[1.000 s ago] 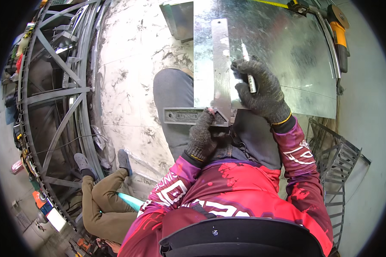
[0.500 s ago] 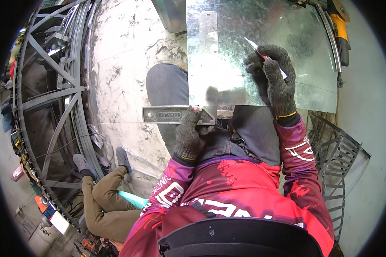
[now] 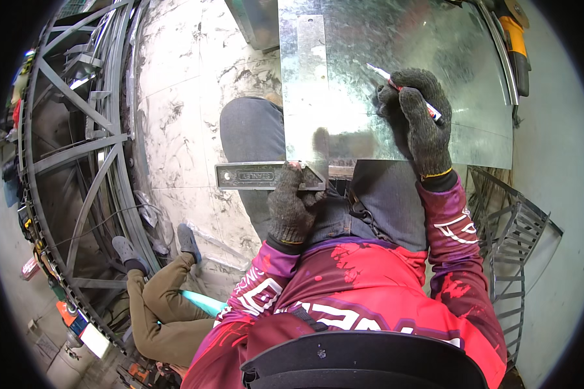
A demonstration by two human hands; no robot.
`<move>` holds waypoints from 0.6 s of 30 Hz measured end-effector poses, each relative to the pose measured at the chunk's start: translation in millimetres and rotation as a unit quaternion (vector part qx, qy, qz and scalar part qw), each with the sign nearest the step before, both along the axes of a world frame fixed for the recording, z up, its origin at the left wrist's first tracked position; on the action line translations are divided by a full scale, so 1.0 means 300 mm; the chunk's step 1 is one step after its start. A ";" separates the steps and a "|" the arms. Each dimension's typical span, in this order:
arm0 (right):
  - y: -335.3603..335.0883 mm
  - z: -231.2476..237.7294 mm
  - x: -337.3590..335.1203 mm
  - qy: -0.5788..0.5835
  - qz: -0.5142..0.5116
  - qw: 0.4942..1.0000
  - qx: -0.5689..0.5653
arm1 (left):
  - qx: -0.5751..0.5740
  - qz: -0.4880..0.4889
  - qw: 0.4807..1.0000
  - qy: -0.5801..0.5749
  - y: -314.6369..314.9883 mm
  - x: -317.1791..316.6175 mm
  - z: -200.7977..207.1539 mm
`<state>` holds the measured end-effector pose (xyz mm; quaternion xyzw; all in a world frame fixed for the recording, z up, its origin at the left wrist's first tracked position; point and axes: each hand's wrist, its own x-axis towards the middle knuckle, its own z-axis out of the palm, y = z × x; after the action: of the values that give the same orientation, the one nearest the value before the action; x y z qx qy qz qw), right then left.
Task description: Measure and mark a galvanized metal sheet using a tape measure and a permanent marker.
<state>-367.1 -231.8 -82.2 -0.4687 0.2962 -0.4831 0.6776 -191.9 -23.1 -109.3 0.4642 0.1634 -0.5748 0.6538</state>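
Note:
In front of me a shiny galvanized metal sheet (image 3: 474, 123) extends over my lap. My left hand (image 3: 292, 206), in a dark knit glove, is closed around the dark handle of a try square (image 3: 253, 176) by the sheet's near edge. The square's pale blade lies flat on the sheet along its left side, pointing away from me. My right hand (image 3: 425, 120), also gloved, grips a white and red marker pen (image 3: 394, 82) above the sheet. Its thin tip points to the far left, apart from the square's blade; the glove's shadow falls below.
A yellow and black angle grinder (image 3: 514, 37) is beyond the sheet's far right corner. On the left runs a grey steel frame (image 3: 78, 146) with long metal lengths. A person's brown-trousered legs (image 3: 165, 305) are at lower left. A slatted metal frame (image 3: 516, 236) stands right.
The marker has turned slightly in my right hand, its tip dipping a little nearer to me. The sheet and the square's blade appear shifted slightly left. My left hand keeps its grip.

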 end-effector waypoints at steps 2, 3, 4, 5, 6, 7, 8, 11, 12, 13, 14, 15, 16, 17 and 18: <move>-0.009 0.000 0.007 -0.014 0.008 1.000 -0.003 | 0.010 -0.126 0.921 -0.369 0.032 -0.019 -0.071; -0.012 -0.001 0.011 -0.028 0.016 0.999 -0.006 | 0.017 -0.234 0.696 -0.679 0.053 -0.030 -0.109; -0.013 -0.009 0.005 -0.027 0.014 1.000 -0.006 | 0.016 -0.235 0.696 -0.678 0.038 -0.043 -0.092; -0.017 -0.014 -0.001 -0.025 0.016 0.999 -0.011 | 0.005 -0.218 0.656 -0.722 0.008 -0.057 -0.045; -0.020 -0.019 -0.005 -0.024 0.018 0.999 -0.015 | -0.007 -0.199 0.614 -0.764 -0.015 -0.064 -0.008; -0.017 -0.018 -0.006 -0.025 0.017 0.999 -0.017 | -0.008 -0.198 0.613 -0.765 -0.024 -0.066 0.015; -0.008 -0.015 -0.007 -0.028 0.016 0.999 -0.005 | -0.023 -0.153 0.850 -0.504 -0.026 -0.069 0.037; -0.008 -0.013 -0.002 -0.026 0.015 1.000 0.002 | -0.029 -0.061 0.985 -0.162 -0.046 -0.071 0.047; -0.008 -0.011 0.001 -0.021 0.015 1.000 -0.003 | -0.024 -0.031 0.989 -0.144 -0.053 -0.071 0.044; -0.005 -0.001 0.002 -0.021 0.013 1.000 -0.002 | -0.023 -0.033 0.989 -0.144 -0.057 -0.068 0.041; 0.000 0.013 0.004 0.009 0.017 1.000 -0.008 | -0.027 -0.066 0.978 -0.197 -0.057 -0.065 0.036; 0.008 0.022 0.004 0.039 0.021 0.999 -0.013 | -0.030 -0.098 0.963 -0.250 -0.053 -0.062 0.030; 0.015 0.023 0.004 0.039 0.021 0.999 -0.013 | -0.030 -0.098 0.963 -0.251 -0.044 -0.060 0.011; 0.024 0.025 0.003 0.057 0.039 0.997 -0.027 | -0.032 -0.130 0.933 -0.335 -0.031 -0.058 -0.011; 0.033 0.028 0.000 0.074 0.056 0.995 -0.041 | -0.033 -0.161 0.895 -0.416 -0.019 -0.055 -0.028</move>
<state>-366.9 -222.0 -73.9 -0.5469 0.2985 -0.4200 0.6598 -208.4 -28.7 -117.7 0.6589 -0.2193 -0.4321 0.5753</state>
